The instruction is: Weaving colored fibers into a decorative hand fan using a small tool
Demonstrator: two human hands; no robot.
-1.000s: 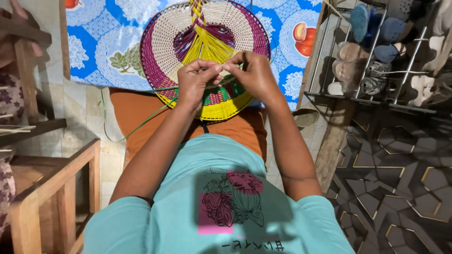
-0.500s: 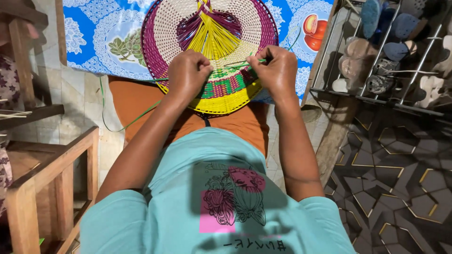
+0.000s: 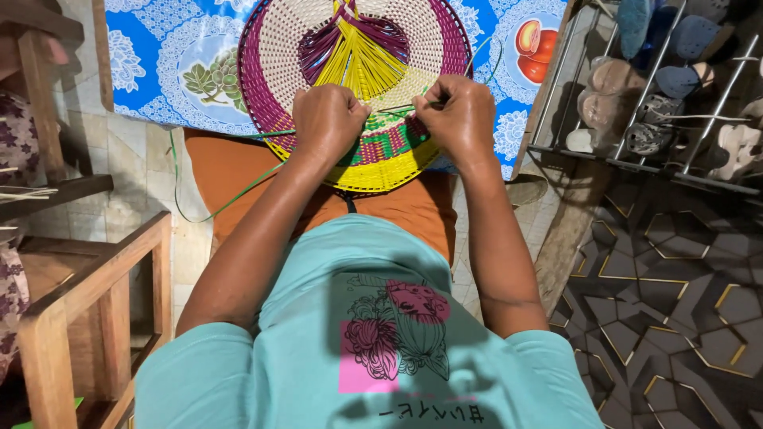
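Both hands, left (image 3: 327, 119) and right (image 3: 457, 117), closed in fists on thin green strands (image 3: 397, 108) over round woven mat (image 3: 354, 87), top centre of frame, above orange lap.

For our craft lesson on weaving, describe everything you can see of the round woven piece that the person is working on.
The round woven disc looks like plastic strips: cream middle, magenta rim band, yellow lower edge with a green and magenta patterned band. Yellow and purple loose strands fan from its top centre. It lies tilted on the person's orange lap, over a blue patterned cloth. The left hand and right hand grip its lower part; a green strand trails left.
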